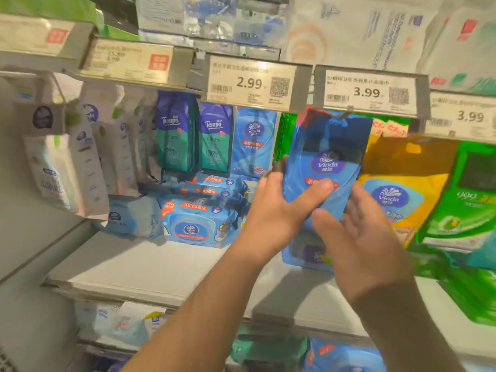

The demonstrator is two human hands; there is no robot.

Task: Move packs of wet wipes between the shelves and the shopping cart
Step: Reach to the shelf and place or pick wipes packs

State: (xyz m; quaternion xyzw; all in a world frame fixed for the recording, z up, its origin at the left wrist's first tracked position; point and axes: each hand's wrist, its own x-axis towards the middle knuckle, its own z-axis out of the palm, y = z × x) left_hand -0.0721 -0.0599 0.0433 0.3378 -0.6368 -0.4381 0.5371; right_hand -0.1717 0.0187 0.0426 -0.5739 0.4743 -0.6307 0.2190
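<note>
**Desk:** What is happening at the shelf?

**Photographer:** A shopper's left hand (276, 208) grips the lower part of a blue Vinda wipes pack (326, 167), thumb across its front and fingers curled behind its left edge. The pack is upright in front of the hanging display, its top just under the 3.99 price tag (369, 92). The right hand (359, 237) is open, fingers loosely spread, at the pack's lower right corner; contact cannot be confirmed through the blur.

**Desk:** On the peg or off it?

**Photographer:** Hard to say. A metal hook (342, 115) shows near the pack's top, but whether it passes through the hang-hole is unclear.

**Desk:** What are the risks from here?

**Photographer:** If the hole catches on the hook, a pull could tear the packaging. The one-handed grip sits low on a slippery film, so the pack could fold over or slip. The yellow Vinda pack (402, 189) hangs just beside it and could get knocked.
</note>
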